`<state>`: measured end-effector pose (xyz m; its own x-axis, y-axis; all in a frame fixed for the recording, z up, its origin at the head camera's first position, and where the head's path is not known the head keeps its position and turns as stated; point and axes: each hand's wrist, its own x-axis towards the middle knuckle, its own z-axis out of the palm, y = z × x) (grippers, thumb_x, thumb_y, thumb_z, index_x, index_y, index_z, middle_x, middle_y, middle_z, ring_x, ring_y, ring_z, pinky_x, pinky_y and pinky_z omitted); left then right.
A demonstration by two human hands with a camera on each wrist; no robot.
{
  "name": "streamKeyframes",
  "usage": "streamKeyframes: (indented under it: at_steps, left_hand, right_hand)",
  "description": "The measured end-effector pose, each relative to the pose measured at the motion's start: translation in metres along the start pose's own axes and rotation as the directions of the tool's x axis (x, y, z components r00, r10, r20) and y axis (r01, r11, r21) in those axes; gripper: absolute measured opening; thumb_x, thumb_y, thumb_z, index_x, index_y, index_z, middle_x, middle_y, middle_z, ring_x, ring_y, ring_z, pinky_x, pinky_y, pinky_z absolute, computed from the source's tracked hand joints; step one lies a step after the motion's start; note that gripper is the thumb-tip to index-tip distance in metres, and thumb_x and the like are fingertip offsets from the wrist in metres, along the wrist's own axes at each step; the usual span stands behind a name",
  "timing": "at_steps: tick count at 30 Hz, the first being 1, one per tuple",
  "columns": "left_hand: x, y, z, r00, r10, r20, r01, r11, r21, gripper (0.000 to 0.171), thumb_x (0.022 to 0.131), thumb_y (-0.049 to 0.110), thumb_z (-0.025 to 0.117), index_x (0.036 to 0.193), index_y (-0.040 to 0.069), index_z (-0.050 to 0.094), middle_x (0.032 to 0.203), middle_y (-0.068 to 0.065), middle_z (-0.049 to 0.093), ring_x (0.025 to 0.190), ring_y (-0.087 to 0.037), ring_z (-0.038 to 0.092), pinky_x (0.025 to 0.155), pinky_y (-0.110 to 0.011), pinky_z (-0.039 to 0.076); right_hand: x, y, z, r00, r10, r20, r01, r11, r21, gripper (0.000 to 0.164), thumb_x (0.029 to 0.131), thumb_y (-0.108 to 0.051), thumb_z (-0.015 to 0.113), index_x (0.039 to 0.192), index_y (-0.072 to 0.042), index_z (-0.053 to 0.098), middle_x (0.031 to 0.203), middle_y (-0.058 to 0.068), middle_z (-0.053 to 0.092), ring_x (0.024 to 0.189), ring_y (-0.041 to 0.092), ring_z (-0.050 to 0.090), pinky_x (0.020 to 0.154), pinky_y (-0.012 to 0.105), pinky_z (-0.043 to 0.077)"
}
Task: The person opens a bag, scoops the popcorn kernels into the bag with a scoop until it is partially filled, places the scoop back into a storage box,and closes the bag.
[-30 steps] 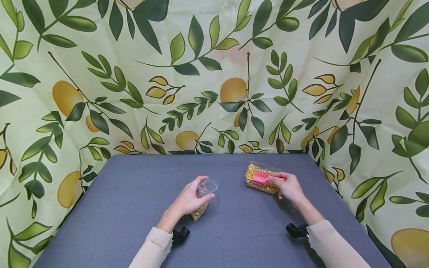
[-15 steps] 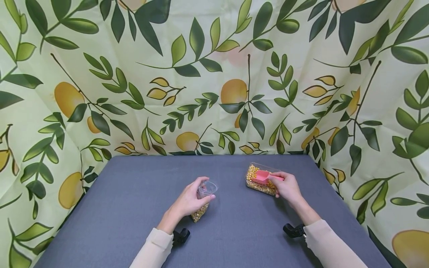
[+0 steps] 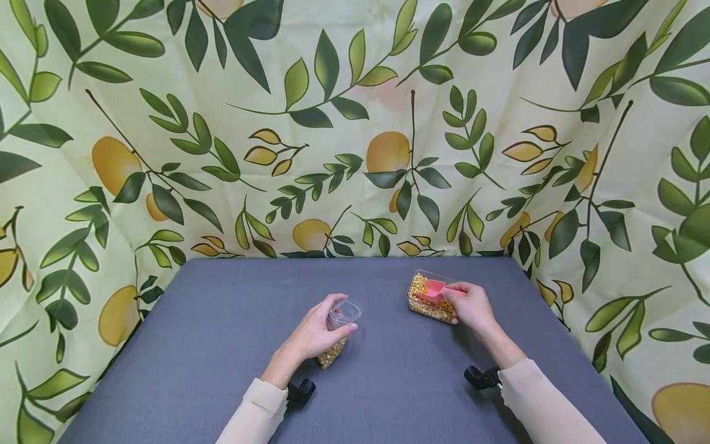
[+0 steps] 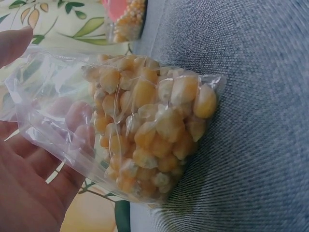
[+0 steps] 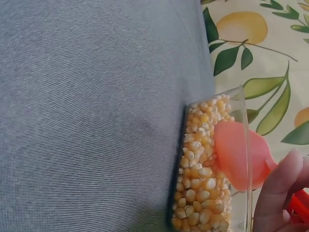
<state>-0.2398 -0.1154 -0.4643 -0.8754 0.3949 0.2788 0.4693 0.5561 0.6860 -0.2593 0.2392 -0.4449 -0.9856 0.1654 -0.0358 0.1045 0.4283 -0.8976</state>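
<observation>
My left hand (image 3: 312,333) holds a clear plastic bag (image 4: 145,130) near its open mouth, thumb on one side and fingers on the other. Corn kernels fill the bag's lower part, and its base meets the table. My right hand (image 3: 474,308) pinches the handle of a pink scoop (image 3: 431,291). The scoop's bowl dips into a clear rectangular container (image 3: 423,308) of yellow corn kernels (image 5: 193,188); in the right wrist view its front edge meets the kernels. How much the scoop carries is hidden.
A grey-blue cloth (image 3: 377,388) covers the table. The container stands toward the back right, apart from the bag. Behind and at the sides hangs a curtain (image 3: 344,135) printed with leaves and fruit. Each wrist wears a black camera mount (image 3: 301,392).
My right wrist has shifted slightly left, and the scoop has moved a little within the kernels. My left hand keeps its hold on the bag in nearly the same place.
</observation>
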Motion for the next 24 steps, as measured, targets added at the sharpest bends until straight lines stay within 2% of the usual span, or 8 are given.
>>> streamKeyframes:
  at_steps: [6,13,20,24]
  left_hand:
    - [0.0,-0.001,0.001,1.0,-0.01,0.002,0.009,1.0,0.003,0.06,0.083,0.054,0.066,0.134,0.029,0.045,0.099,0.008,0.056,0.077,-0.007,0.055,0.07,-0.027,0.047]
    - [0.0,-0.001,0.001,1.0,-0.012,0.004,0.012,1.0,0.003,0.06,0.083,0.053,0.067,0.133,0.03,0.045,0.099,0.008,0.056,0.077,-0.007,0.055,0.069,-0.027,0.047]
    - [0.001,0.0,0.002,0.999,0.02,-0.038,-0.02,1.0,0.005,0.059,0.082,0.049,0.069,0.132,0.026,0.047,0.097,0.006,0.057,0.077,-0.007,0.055,0.07,-0.028,0.047]
    - [0.001,0.0,0.003,0.999,0.015,-0.038,-0.015,1.0,0.006,0.059,0.082,0.05,0.069,0.132,0.027,0.047,0.096,0.006,0.057,0.076,-0.006,0.055,0.07,-0.028,0.046]
  right_hand:
    - [0.0,-0.001,0.0,1.0,0.013,0.028,-0.013,1.0,-0.007,0.036,0.094,-0.025,0.06,0.121,0.0,0.058,0.08,0.017,0.057,0.052,0.013,0.049,0.049,0.033,0.05]
    - [0.0,0.001,-0.004,0.998,-0.009,0.063,0.005,0.998,0.062,0.037,0.094,-0.022,0.061,0.122,0.002,0.057,0.081,0.017,0.056,0.053,0.012,0.049,0.049,0.03,0.051]
    - [0.001,0.002,-0.009,0.993,0.002,0.122,-0.013,0.996,0.09,0.038,0.093,-0.022,0.062,0.122,0.001,0.057,0.077,0.013,0.054,0.053,0.012,0.048,0.049,0.03,0.049]
    - [0.001,0.003,-0.01,0.99,0.015,0.138,-0.03,0.994,0.105,0.04,0.093,-0.023,0.063,0.125,0.0,0.056,0.08,0.011,0.053,0.055,0.011,0.047,0.049,0.028,0.049]
